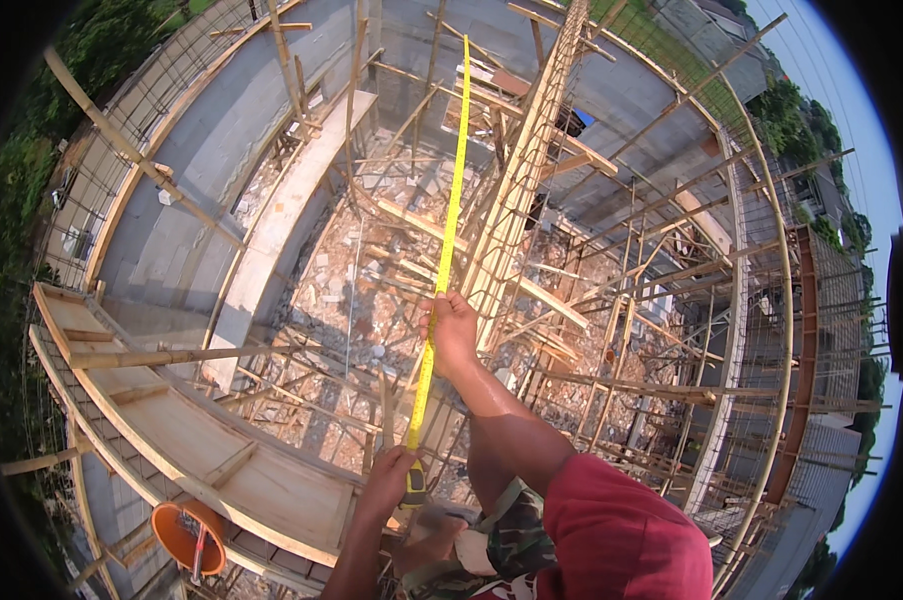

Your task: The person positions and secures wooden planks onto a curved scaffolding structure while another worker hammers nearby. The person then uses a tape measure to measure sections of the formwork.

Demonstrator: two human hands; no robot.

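A long yellow tape measure blade (453,215) reaches out from me over the building site, its far end up in the air near the back wall. My left hand (384,482) is closed round the tape measure's dark and yellow case (415,486) low in the view. Farther along, my right hand (451,325) pinches the blade between thumb and fingers, with the arm stretched forward. Beyond the right hand runs a timber beam form (516,185) with a rebar cage in it; the blade passes to its left.
An orange bucket (189,538) with a tool in it hangs at the lower left beside a long wooden formwork panel (201,425). Bamboo poles (131,150) and scaffolding cross the space. Rubble and loose boards (551,300) cover the ground far below. Grey block walls (186,190) stand around.
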